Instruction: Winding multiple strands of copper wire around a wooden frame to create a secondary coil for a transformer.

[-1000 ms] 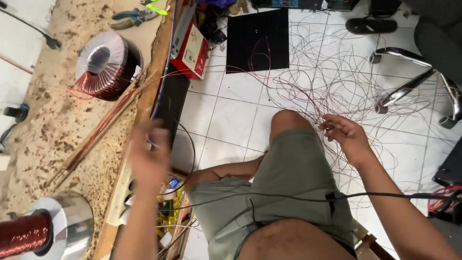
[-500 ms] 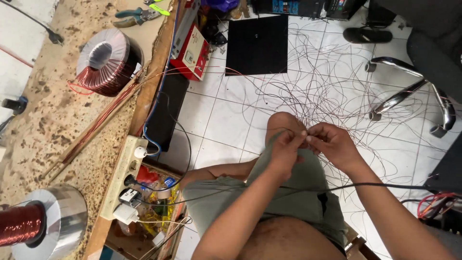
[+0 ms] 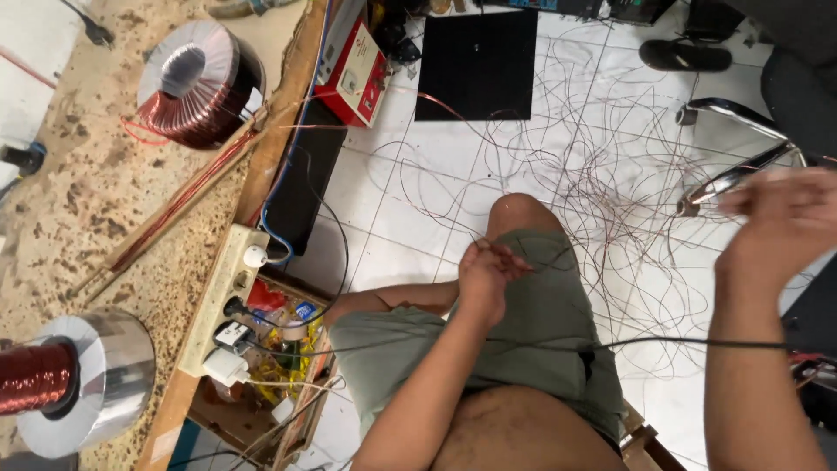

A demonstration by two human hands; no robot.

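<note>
Left hand (image 3: pixel 485 272) rests on knee, over green shorts (image 3: pixel 532 340), grip pressed together, pinching thin coppery wire strand (image 3: pixel 558 255); pinch likely anchors strand end. Right hand (image 3: pixel 780 222) raised at right, blurred; grip state cannot tell, strand not visible there. Loose tangle of thin reddish wire (image 3: pixel 610 183) spreads over white tiled floor (image 3: pixel 418 174), far of knee. Speckled brown table (image 3: pixel 96 218) at left carries wound copper toroid coil (image 3: pixel 196 83) and copper wire spool with silver flange (image 3: pixel 74 379).

R hand (image 3: pixel 785 218) swung out right, away from L hand (image 3: pixel 485 272); L stays pinching wire (image 3: pixel 558 253) at knee.
</note>
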